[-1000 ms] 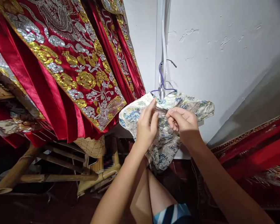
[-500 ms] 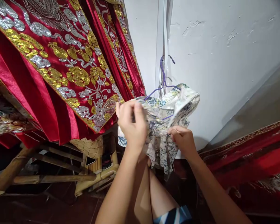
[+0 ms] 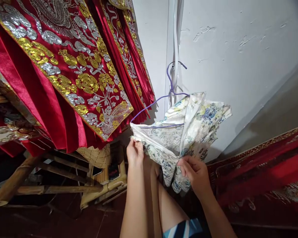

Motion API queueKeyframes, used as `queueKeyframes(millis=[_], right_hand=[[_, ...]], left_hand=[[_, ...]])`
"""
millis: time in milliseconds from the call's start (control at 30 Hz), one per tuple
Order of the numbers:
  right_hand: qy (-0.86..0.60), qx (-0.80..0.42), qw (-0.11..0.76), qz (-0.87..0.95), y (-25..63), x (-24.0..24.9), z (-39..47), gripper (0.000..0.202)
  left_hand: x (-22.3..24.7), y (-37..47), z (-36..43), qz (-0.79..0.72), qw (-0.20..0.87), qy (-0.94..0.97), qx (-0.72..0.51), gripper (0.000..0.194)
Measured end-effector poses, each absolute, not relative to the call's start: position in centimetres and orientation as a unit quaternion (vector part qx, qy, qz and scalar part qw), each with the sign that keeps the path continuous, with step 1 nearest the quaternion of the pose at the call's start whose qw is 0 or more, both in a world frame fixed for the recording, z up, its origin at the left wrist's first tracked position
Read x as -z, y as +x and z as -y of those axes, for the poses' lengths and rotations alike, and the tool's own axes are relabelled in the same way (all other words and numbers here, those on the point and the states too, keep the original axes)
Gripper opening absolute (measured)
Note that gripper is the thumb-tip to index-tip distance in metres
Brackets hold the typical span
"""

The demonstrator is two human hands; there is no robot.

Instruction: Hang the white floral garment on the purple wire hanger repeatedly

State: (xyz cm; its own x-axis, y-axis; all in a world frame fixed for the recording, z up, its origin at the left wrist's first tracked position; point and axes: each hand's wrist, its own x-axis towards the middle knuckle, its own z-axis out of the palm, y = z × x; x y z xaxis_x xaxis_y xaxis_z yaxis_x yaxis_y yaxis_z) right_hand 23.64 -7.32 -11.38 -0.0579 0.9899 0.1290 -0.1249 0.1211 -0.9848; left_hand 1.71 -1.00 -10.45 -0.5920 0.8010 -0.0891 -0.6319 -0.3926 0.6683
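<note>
A white floral garment (image 3: 198, 122) with blue and yellow print hangs from a purple hanger (image 3: 151, 107) against the wall. One hanger arm shows bare at the left, where the fabric has dropped below it. My left hand (image 3: 135, 152) pinches the garment's left edge just under the hanger's end. Lower and to the right, my right hand (image 3: 195, 172) grips the fabric between thumb and fingers where the two front edges meet. Gathered folds hang below my right hand.
Red cloths with gold and silver sequin embroidery (image 3: 86, 82) hang at the left. Beneath them stands a bamboo chair (image 3: 59, 189) with a woven hat (image 3: 95, 155). A white cable (image 3: 175, 39) runs down the wall. More red embroidered cloth (image 3: 258, 178) lies at the right.
My left hand has moved down and now holds the garment's left edge. The garment has spread out, its right side flaring outward, and the left hanger arm shows more. My right hand has moved slightly down.
</note>
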Motion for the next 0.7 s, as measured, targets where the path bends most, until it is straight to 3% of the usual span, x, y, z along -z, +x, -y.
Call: queueKeyframes(millis=[100,300,433,533,700], right_hand=[[-0.444,-0.534,0.538,0.478,23.6,12.8,8.1,0.026],[-0.463,-0.556,0.471,0.505,22.8,15.5,8.5,0.026],[-0.460,-0.501,0.496,0.541,23.0,15.4,8.3,0.033],[-0.453,-0.482,0.510,0.549,23.6,14.3,8.7,0.033],[-0.387,-0.691,0.432,0.431,23.9,12.9,10.7,0.057]], left_hand=[[13.5,5.1,3.1,-0.350,0.448,0.116,-0.815,0.015],[17.3,11.9,8.5,-0.373,0.533,0.171,-0.740,0.036],[14.7,12.9,10.6,-0.325,0.566,0.263,-0.711,0.032],[12.0,12.3,12.1,-0.339,0.522,0.375,-0.687,0.030],[10.2,11.7,14.2,-0.407,0.402,0.574,-0.586,0.022]])
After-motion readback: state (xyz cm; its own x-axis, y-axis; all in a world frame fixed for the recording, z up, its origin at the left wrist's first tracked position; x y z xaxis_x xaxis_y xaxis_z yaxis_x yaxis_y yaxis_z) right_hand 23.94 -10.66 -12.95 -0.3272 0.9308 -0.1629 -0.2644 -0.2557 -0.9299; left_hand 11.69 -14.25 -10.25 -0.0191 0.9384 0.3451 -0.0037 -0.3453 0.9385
